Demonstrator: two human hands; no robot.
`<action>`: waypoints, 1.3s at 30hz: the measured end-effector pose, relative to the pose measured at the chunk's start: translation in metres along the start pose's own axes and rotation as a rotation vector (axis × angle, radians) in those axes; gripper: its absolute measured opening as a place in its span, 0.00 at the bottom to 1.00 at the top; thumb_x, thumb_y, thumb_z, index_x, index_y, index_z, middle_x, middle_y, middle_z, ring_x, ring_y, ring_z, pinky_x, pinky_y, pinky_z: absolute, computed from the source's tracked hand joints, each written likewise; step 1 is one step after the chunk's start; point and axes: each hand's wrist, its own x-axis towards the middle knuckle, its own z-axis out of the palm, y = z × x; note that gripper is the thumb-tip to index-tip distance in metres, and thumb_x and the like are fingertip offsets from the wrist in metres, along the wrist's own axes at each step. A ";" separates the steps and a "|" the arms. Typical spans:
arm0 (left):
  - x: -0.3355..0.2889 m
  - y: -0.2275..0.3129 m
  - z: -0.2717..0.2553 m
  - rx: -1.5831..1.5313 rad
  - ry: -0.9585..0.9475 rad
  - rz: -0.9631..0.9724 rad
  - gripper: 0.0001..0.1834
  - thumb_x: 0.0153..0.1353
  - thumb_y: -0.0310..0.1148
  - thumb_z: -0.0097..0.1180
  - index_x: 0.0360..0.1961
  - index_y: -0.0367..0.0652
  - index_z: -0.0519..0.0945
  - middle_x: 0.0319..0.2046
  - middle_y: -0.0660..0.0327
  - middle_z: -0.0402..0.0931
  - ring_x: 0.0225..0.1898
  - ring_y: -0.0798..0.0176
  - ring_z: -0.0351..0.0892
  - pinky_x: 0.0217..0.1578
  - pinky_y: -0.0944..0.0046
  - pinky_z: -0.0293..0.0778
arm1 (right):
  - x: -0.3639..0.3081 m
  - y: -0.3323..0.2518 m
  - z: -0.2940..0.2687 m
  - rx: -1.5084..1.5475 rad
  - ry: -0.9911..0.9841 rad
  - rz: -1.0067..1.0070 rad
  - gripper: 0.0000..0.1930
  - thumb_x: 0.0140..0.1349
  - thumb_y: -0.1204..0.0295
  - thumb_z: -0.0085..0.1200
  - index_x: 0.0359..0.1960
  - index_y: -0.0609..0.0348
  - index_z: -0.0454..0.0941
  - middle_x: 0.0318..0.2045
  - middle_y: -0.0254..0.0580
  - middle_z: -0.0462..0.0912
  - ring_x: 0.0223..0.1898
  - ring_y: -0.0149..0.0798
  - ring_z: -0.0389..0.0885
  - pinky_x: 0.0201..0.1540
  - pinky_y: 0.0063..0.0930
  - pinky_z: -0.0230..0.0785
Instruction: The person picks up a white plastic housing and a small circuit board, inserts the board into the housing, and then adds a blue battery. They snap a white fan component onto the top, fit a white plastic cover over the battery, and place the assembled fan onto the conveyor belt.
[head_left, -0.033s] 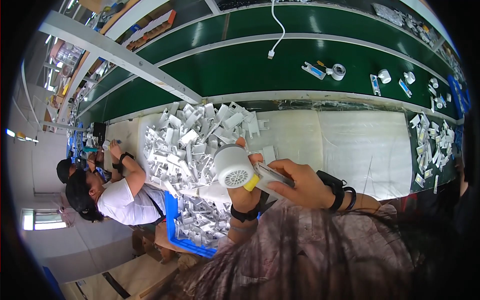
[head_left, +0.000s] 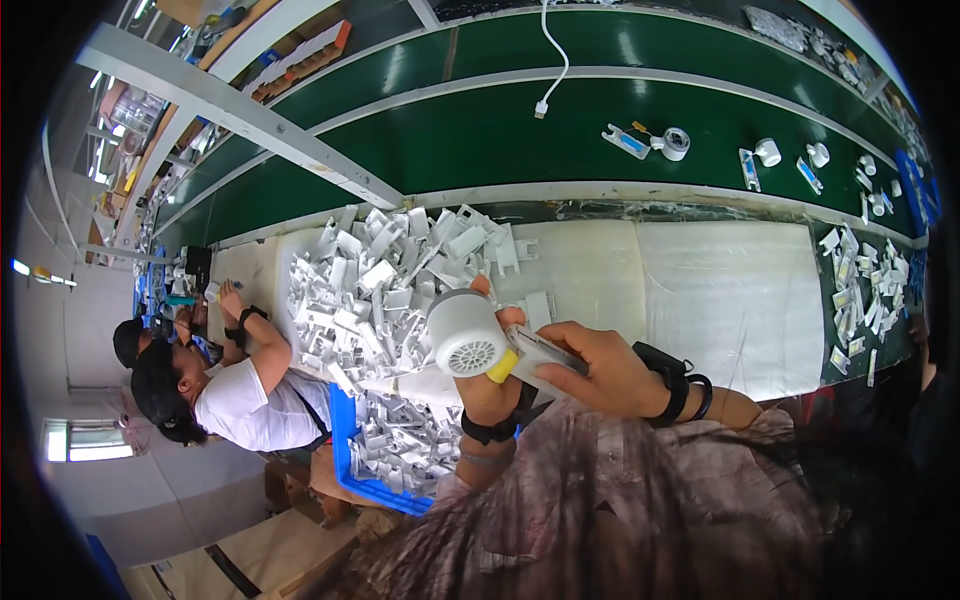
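Note:
My left hand (head_left: 487,398) is closed around a round white housing (head_left: 468,325) with a slotted vent grille on its end and a dark grey rim. My right hand (head_left: 612,372) grips a flat white-and-grey handle piece (head_left: 541,350) between thumb and fingers, right beside the housing. Between the two parts shows a small yellow piece (head_left: 503,366); how it is attached is hidden. Just left of my hands, a large heap of white plastic shells (head_left: 375,275) lies on the padded worktop.
A blue crate (head_left: 345,440) of similar white shells stands at the near left. Round units with strips (head_left: 672,144) rest on the green conveyor (head_left: 480,140), under a hanging white cable (head_left: 566,62). More parts (head_left: 862,290) lie far right. A co-worker (head_left: 250,400) sits at left beyond a metal post (head_left: 250,120).

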 end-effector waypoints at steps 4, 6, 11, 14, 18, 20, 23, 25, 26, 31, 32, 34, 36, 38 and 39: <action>0.001 0.004 0.005 -0.044 0.056 -0.028 0.29 0.65 0.43 0.52 0.64 0.45 0.62 0.66 0.56 0.59 0.47 0.59 0.77 0.48 0.59 0.75 | -0.001 0.008 0.001 0.019 -0.032 -0.062 0.26 0.60 0.62 0.59 0.55 0.66 0.66 0.33 0.57 0.80 0.33 0.53 0.82 0.35 0.36 0.73; 0.001 0.003 0.007 0.039 0.053 -0.002 0.30 0.63 0.40 0.55 0.64 0.44 0.62 0.66 0.56 0.59 0.47 0.59 0.77 0.48 0.59 0.75 | -0.002 0.010 0.000 0.016 -0.036 -0.055 0.25 0.61 0.62 0.58 0.53 0.67 0.67 0.33 0.58 0.80 0.33 0.55 0.81 0.35 0.37 0.73; 0.000 0.007 0.010 -0.040 0.096 -0.075 0.31 0.60 0.33 0.60 0.63 0.42 0.63 0.66 0.56 0.58 0.47 0.59 0.77 0.49 0.58 0.74 | -0.002 0.009 0.000 -0.002 -0.080 0.005 0.24 0.62 0.61 0.56 0.52 0.67 0.66 0.33 0.60 0.79 0.35 0.56 0.81 0.35 0.39 0.72; 0.002 0.005 0.014 0.076 0.102 -0.012 0.29 0.60 0.31 0.58 0.62 0.42 0.64 0.66 0.55 0.58 0.47 0.59 0.77 0.49 0.59 0.73 | -0.002 0.007 -0.002 0.032 -0.080 -0.003 0.28 0.59 0.62 0.60 0.55 0.66 0.65 0.36 0.55 0.80 0.36 0.50 0.82 0.38 0.36 0.73; 0.006 0.004 0.014 -0.100 0.149 -0.012 0.28 0.61 0.30 0.56 0.62 0.43 0.65 0.67 0.54 0.57 0.45 0.61 0.77 0.50 0.58 0.72 | 0.000 0.004 -0.001 0.076 -0.082 0.054 0.34 0.53 0.63 0.67 0.57 0.65 0.63 0.39 0.49 0.80 0.39 0.41 0.82 0.41 0.32 0.73; 0.003 0.002 0.010 0.031 0.155 0.019 0.28 0.62 0.31 0.56 0.63 0.44 0.64 0.68 0.54 0.56 0.45 0.63 0.77 0.50 0.58 0.72 | 0.002 0.000 -0.005 0.114 -0.147 0.186 0.36 0.52 0.62 0.68 0.58 0.65 0.62 0.41 0.52 0.79 0.41 0.42 0.81 0.42 0.32 0.74; 0.005 0.003 0.010 -0.021 0.140 0.006 0.30 0.60 0.29 0.57 0.64 0.45 0.63 0.68 0.53 0.55 0.46 0.63 0.77 0.51 0.57 0.72 | -0.001 0.006 -0.003 -0.037 -0.123 0.011 0.39 0.50 0.62 0.68 0.60 0.65 0.61 0.46 0.56 0.76 0.44 0.49 0.80 0.43 0.35 0.74; 0.003 0.003 0.012 -0.036 0.166 -0.017 0.31 0.59 0.28 0.58 0.64 0.45 0.63 0.68 0.52 0.55 0.47 0.63 0.77 0.52 0.58 0.73 | -0.001 0.004 -0.006 -0.048 -0.135 0.026 0.39 0.50 0.62 0.68 0.60 0.65 0.61 0.46 0.56 0.77 0.45 0.50 0.80 0.44 0.35 0.74; 0.002 0.002 0.013 -0.038 0.154 -0.005 0.32 0.58 0.27 0.59 0.64 0.45 0.63 0.68 0.52 0.55 0.47 0.63 0.77 0.52 0.58 0.72 | 0.000 0.004 -0.007 -0.058 -0.148 0.035 0.39 0.50 0.62 0.68 0.60 0.65 0.61 0.46 0.57 0.77 0.45 0.51 0.80 0.44 0.35 0.73; -0.001 -0.001 0.010 0.020 0.114 0.040 0.34 0.56 0.26 0.62 0.64 0.45 0.63 0.67 0.52 0.56 0.48 0.62 0.77 0.53 0.58 0.72 | 0.001 0.008 -0.007 -0.055 -0.164 0.026 0.38 0.51 0.63 0.67 0.60 0.65 0.61 0.45 0.55 0.77 0.43 0.49 0.81 0.43 0.34 0.74; -0.001 -0.001 0.010 0.015 0.111 0.044 0.34 0.56 0.25 0.61 0.64 0.45 0.63 0.67 0.53 0.56 0.48 0.62 0.77 0.54 0.58 0.72 | 0.001 0.007 -0.008 -0.037 -0.165 0.029 0.38 0.51 0.63 0.67 0.60 0.65 0.61 0.44 0.54 0.78 0.42 0.47 0.81 0.42 0.33 0.75; -0.001 0.000 0.008 0.009 0.110 0.048 0.34 0.55 0.25 0.61 0.64 0.45 0.63 0.67 0.53 0.57 0.48 0.62 0.77 0.54 0.58 0.72 | 0.002 0.006 -0.011 0.036 -0.197 0.068 0.37 0.52 0.63 0.67 0.60 0.65 0.61 0.44 0.53 0.78 0.41 0.45 0.82 0.41 0.32 0.75; 0.000 0.002 0.005 -0.061 0.143 -0.046 0.33 0.57 0.27 0.61 0.64 0.45 0.63 0.66 0.53 0.57 0.47 0.62 0.77 0.54 0.58 0.71 | 0.002 0.006 -0.013 0.110 -0.230 0.103 0.36 0.53 0.63 0.67 0.60 0.64 0.62 0.43 0.52 0.79 0.40 0.42 0.82 0.40 0.31 0.76; 0.000 0.002 0.009 -0.045 0.142 -0.016 0.32 0.58 0.28 0.60 0.64 0.45 0.63 0.66 0.54 0.57 0.47 0.62 0.77 0.54 0.57 0.71 | 0.003 0.006 -0.014 0.110 -0.262 0.136 0.35 0.54 0.64 0.67 0.60 0.64 0.62 0.41 0.46 0.79 0.38 0.36 0.82 0.38 0.26 0.76; 0.000 0.003 0.011 -0.030 0.139 0.012 0.32 0.59 0.28 0.59 0.64 0.45 0.63 0.66 0.54 0.58 0.47 0.62 0.77 0.54 0.57 0.71 | 0.003 0.005 -0.014 0.109 -0.263 0.137 0.35 0.54 0.64 0.67 0.60 0.64 0.62 0.41 0.46 0.79 0.38 0.36 0.82 0.38 0.26 0.76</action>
